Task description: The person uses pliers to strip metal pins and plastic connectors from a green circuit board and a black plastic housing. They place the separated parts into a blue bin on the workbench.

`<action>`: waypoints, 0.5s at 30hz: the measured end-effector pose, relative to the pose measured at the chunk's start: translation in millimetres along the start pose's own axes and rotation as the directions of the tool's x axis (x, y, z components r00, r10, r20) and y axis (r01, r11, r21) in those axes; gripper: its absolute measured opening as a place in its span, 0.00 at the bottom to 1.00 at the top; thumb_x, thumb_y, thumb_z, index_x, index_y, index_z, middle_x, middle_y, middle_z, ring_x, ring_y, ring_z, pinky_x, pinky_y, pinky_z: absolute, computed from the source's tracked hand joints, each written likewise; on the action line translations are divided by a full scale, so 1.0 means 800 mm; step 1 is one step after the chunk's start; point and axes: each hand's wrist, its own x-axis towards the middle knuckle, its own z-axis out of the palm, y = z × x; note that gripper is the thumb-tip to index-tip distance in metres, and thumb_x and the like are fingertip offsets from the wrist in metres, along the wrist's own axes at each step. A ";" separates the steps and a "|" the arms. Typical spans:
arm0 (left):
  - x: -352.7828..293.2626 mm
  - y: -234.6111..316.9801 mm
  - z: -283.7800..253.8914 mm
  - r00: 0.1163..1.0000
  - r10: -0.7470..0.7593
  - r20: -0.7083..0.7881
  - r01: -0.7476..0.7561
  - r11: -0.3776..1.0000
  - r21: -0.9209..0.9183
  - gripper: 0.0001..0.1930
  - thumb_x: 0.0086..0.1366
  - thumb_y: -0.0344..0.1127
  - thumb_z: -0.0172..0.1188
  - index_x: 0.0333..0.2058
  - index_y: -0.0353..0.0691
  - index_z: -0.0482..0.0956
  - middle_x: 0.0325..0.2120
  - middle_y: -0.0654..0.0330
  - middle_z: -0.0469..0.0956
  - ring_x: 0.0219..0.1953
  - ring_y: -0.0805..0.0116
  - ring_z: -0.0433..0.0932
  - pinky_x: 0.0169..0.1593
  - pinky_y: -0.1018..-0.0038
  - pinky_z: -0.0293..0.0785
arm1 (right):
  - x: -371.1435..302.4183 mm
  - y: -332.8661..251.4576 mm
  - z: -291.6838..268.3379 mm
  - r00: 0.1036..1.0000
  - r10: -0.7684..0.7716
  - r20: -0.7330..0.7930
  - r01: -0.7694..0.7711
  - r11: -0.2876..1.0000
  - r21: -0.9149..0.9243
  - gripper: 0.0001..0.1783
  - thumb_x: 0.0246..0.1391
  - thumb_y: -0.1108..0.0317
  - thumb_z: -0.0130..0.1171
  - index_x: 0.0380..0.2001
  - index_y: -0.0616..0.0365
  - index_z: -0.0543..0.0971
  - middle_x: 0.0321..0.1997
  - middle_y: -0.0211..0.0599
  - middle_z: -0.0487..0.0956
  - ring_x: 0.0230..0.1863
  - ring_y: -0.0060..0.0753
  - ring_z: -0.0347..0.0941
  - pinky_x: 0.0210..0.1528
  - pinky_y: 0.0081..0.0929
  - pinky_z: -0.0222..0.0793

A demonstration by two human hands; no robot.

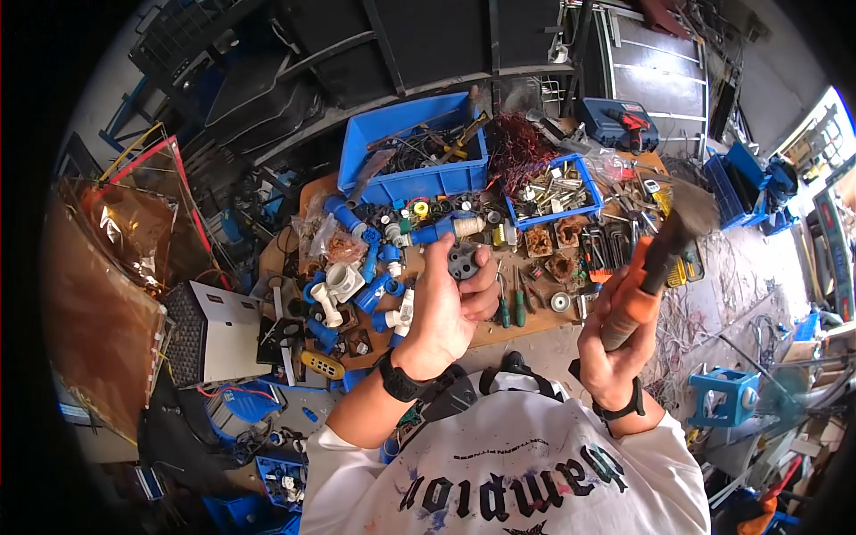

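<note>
My left hand is raised over the near side of the cluttered workbench, its fingers closed round a dark grey, round part with several holes. In my right hand is a hammer with an orange section on its handle, gripped low down. The hammer's dark head points up and to the right, smeared by motion, well apart from the round part. Just beyond my left hand lies a blue and white pipe fitting. Green-handled screwdrivers lie between my hands.
A blue bin of tools and cables stands at the back of the bench, beside a blue tray of metal parts. White and blue pipe fittings crowd the left. A red drill rests on a case at back right. A blue stool stands right.
</note>
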 end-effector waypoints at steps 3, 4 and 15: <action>-0.005 -0.002 0.020 0.978 -0.044 -0.204 0.058 0.996 0.065 0.22 0.71 0.55 0.39 0.30 0.43 0.67 0.14 0.73 0.51 0.12 0.81 0.48 0.17 0.80 0.45 | 0.009 -0.014 0.010 0.852 0.027 0.522 0.226 0.882 -0.413 0.52 0.34 0.77 0.61 0.69 0.55 0.58 0.44 0.48 0.69 0.37 0.49 0.73 0.40 0.38 0.75; -0.008 -0.004 0.026 0.951 -0.061 -0.304 0.092 0.992 0.091 0.22 0.71 0.56 0.39 0.30 0.43 0.67 0.14 0.73 0.51 0.12 0.81 0.48 0.17 0.80 0.45 | -0.001 -0.014 0.022 0.848 0.237 0.474 -0.004 0.897 -0.441 0.51 0.35 0.74 0.64 0.68 0.48 0.61 0.40 0.46 0.68 0.33 0.51 0.73 0.35 0.41 0.74; -0.012 -0.001 0.007 0.993 -0.050 -0.103 0.052 0.998 0.019 0.23 0.72 0.57 0.38 0.31 0.44 0.67 0.14 0.73 0.52 0.12 0.81 0.49 0.18 0.80 0.46 | 0.002 -0.002 0.010 0.887 -0.209 0.413 0.332 0.909 -0.253 0.49 0.33 0.77 0.60 0.66 0.61 0.61 0.51 0.52 0.70 0.42 0.52 0.71 0.43 0.42 0.72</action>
